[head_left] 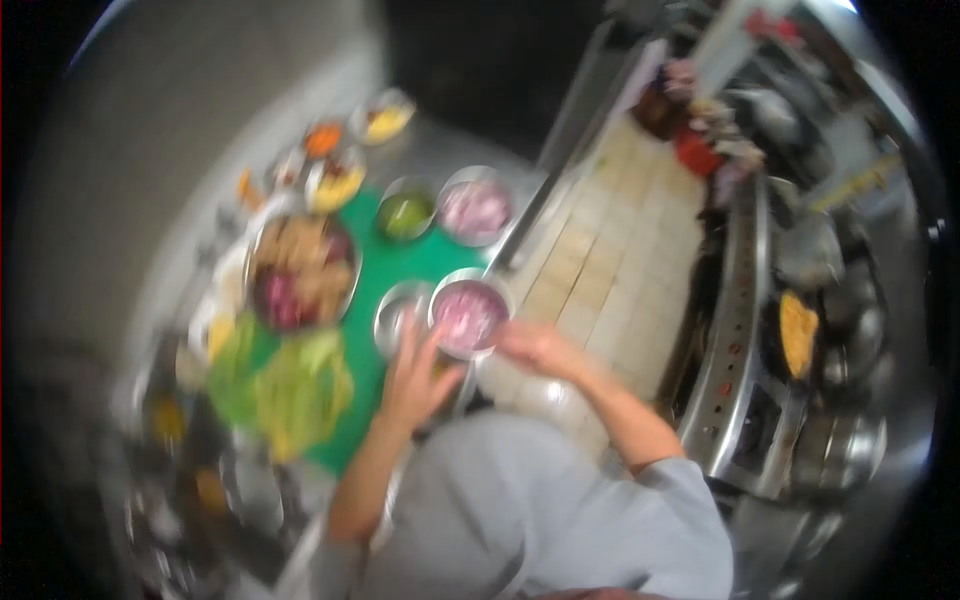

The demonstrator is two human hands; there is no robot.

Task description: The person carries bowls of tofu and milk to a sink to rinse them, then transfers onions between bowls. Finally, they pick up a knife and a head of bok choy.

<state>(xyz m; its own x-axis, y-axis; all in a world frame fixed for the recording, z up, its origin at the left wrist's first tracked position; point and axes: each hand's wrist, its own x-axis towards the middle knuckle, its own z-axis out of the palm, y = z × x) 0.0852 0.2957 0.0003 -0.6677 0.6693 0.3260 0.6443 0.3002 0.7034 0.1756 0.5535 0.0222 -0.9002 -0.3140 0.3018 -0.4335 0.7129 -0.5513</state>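
Observation:
A round metal bowl [472, 314] with chopped pink-purple pieces is in front of me at the edge of the green board [400, 262]. My right hand [535, 350] is closed at the bowl's right rim and seems to grip it. My left hand [415, 375] has its fingers apart, near the bowl's lower left side. Just left of that bowl is another metal bowl [398, 318], partly behind my left fingers. Farther back are a bowl of green pieces [407, 212] and a bowl of pink pieces [476, 208]. The picture is blurred.
A large bowl of brown and purple food [303, 270] and lettuce leaves [300, 390] lie to the left. Small bowls with orange [323, 140] and yellow food [386, 123] stand at the back. A stove [735, 350] and pans are across the tiled floor [600, 250].

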